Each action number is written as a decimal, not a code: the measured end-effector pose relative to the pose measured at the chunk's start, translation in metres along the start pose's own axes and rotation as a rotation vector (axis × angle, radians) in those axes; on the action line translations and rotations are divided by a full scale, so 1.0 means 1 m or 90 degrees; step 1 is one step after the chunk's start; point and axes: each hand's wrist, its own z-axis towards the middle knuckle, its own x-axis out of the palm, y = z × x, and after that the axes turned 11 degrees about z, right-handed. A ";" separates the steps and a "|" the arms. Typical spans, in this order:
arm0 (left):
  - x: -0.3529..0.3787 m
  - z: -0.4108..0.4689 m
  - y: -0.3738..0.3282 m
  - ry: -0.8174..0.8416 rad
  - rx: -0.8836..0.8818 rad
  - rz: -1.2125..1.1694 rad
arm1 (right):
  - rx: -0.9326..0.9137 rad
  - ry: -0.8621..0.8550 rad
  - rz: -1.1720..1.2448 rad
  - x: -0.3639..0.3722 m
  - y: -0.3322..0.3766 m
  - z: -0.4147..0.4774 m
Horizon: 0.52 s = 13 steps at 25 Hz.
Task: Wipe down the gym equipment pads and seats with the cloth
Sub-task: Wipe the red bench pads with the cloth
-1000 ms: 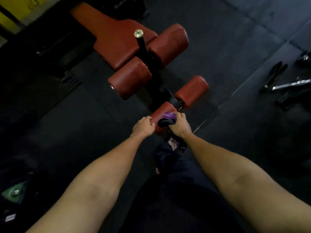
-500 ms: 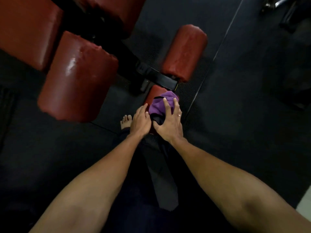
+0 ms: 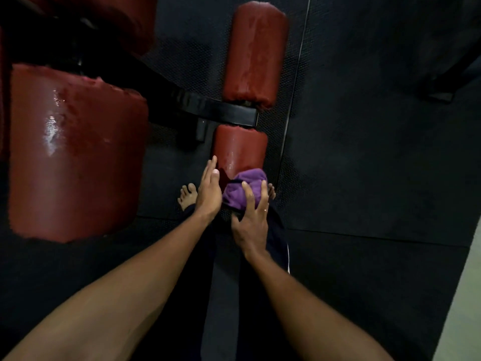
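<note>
A purple cloth (image 3: 240, 190) is bunched over the near end of a small red roller pad (image 3: 239, 148). My right hand (image 3: 251, 217) lies on top of the cloth, fingers spread and fairly straight, pressing it against the pad. Against the pad's left side rests my left hand (image 3: 208, 194), flat with straight fingers. Beyond the black frame bar (image 3: 223, 112), a second small red roller pad (image 3: 256, 53) lies in line with the first. A large red roller pad (image 3: 75, 152) with a glossy patch fills the left.
Black rubber floor mats (image 3: 364, 152) cover the ground, with a seam running down just right of the small pads. My bare toes (image 3: 187, 195) show below the near pad, left of my left hand. Dark frame parts sit at the top left and top right.
The view has dropped closer to the small pads. My right hand drew the cloth back toward the pad's near end. My left hand straightened along the pad's left side.
</note>
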 end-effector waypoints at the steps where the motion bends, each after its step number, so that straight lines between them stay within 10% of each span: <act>1: 0.000 -0.002 -0.002 -0.001 0.000 0.007 | -0.004 0.003 0.007 0.003 -0.002 -0.002; 7: 0.007 0.002 0.003 -0.005 0.037 -0.031 | -0.079 0.006 -0.009 -0.017 0.043 0.089; 13: 0.010 -0.001 0.006 -0.012 0.022 -0.067 | 0.191 -0.117 0.262 -0.022 0.012 0.074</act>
